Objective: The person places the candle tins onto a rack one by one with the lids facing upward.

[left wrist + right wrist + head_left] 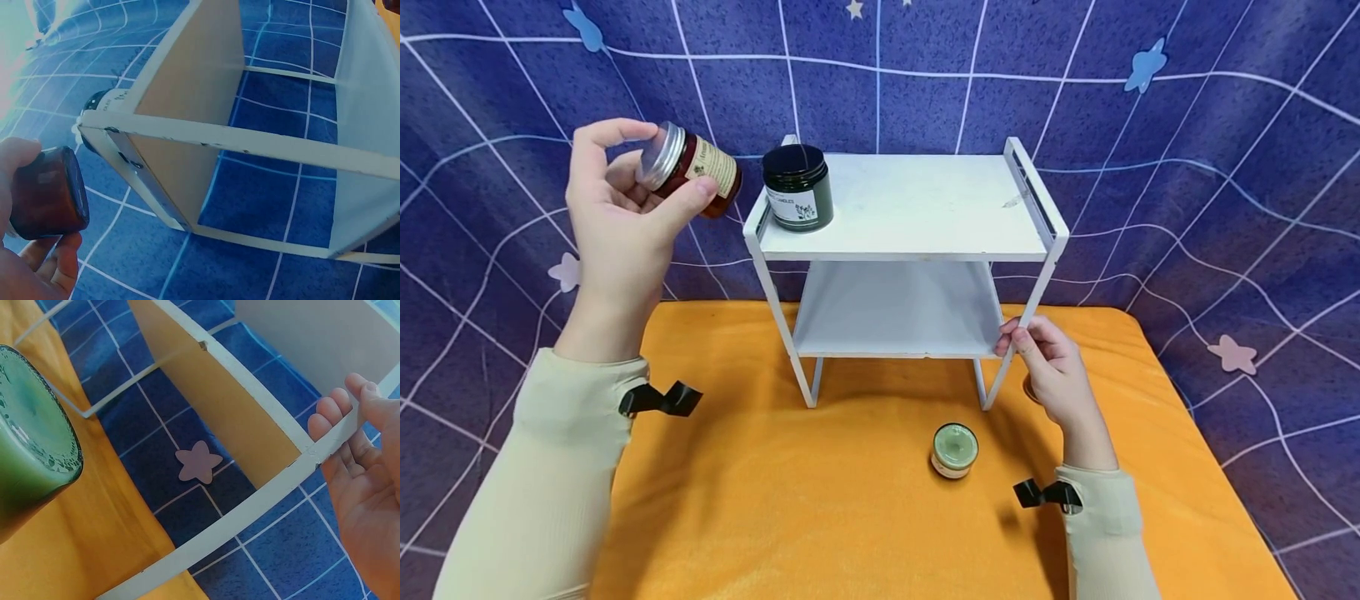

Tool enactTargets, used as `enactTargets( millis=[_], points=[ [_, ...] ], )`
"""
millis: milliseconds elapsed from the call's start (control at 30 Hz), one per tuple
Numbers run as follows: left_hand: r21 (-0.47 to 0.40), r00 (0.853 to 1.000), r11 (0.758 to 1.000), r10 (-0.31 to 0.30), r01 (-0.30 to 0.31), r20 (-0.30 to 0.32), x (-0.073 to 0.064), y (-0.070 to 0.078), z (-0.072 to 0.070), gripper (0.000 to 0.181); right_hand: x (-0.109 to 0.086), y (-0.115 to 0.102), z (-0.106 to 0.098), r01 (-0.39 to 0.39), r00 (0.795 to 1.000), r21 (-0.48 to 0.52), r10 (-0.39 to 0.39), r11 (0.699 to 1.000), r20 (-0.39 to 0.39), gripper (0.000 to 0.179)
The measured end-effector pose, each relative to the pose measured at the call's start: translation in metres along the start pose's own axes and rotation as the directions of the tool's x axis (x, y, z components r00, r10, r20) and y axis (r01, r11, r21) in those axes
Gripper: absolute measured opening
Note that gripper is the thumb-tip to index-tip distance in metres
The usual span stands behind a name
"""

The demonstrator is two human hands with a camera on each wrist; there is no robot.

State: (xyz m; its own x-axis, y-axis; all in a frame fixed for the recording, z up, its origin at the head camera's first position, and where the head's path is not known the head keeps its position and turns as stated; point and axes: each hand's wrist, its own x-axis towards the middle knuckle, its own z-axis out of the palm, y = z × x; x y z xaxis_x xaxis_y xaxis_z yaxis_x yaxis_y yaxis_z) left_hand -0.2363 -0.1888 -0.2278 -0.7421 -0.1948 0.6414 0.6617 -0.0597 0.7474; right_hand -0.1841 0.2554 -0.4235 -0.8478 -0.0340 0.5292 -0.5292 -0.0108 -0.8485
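My left hand [613,196] holds an amber jar [713,173] with a silver lid and cream label, tilted in the air left of the white two-tier shelf [917,204]. Seen from the left wrist, the jar's brown glass [50,194] sits between thumb and fingers. My right hand [1060,371] pinches the shelf's right front leg [1037,287] near the lower tier, thumb in front. In the right wrist view, the right hand's fingers [340,403] curl round that white leg. At the top tier's left end stands a dark green jar [797,192] with a black lid.
A small green candle jar [955,448] sits on the orange cloth [820,508] before the shelf's right side. Something brown [1032,389] is mostly hidden behind the right hand. A blue curtain [925,100] with white lines and stars hangs behind the shelf.
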Motion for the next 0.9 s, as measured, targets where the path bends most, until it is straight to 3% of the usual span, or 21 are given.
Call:
enactTargets(
  millis=[400,500,633,700,900],
  points=[
    [-0.057,1.000,0.998,0.023,-0.022,0.011,0.012,0.015,0.019,0.059,0.000,-0.001,0.000,0.000,1.000,0.000,0.000,1.000,-0.005,0.019],
    [-0.066,0.997,0.996,0.070,-0.068,0.036,0.016,0.012,0.021,0.058,0.000,0.000,0.000,0.005,1.000,0.004,-0.005,1.000,-0.002,0.018],
    [-0.084,0.996,0.994,0.070,-0.066,0.050,0.019,0.012,0.024,0.058,0.000,0.000,0.000,0.004,1.000,0.004,-0.004,1.000,-0.001,0.018],
    [-0.100,0.998,0.994,0.036,-0.032,0.045,0.019,0.014,0.028,0.060,0.000,0.000,0.000,-0.002,1.000,0.005,0.002,1.000,-0.001,0.019],
    [-0.054,0.992,0.996,0.077,-0.072,0.102,0.023,0.015,0.036,0.057,-0.001,-0.001,-0.001,-0.019,1.000,0.011,0.019,1.000,0.012,0.020]
  ],
)
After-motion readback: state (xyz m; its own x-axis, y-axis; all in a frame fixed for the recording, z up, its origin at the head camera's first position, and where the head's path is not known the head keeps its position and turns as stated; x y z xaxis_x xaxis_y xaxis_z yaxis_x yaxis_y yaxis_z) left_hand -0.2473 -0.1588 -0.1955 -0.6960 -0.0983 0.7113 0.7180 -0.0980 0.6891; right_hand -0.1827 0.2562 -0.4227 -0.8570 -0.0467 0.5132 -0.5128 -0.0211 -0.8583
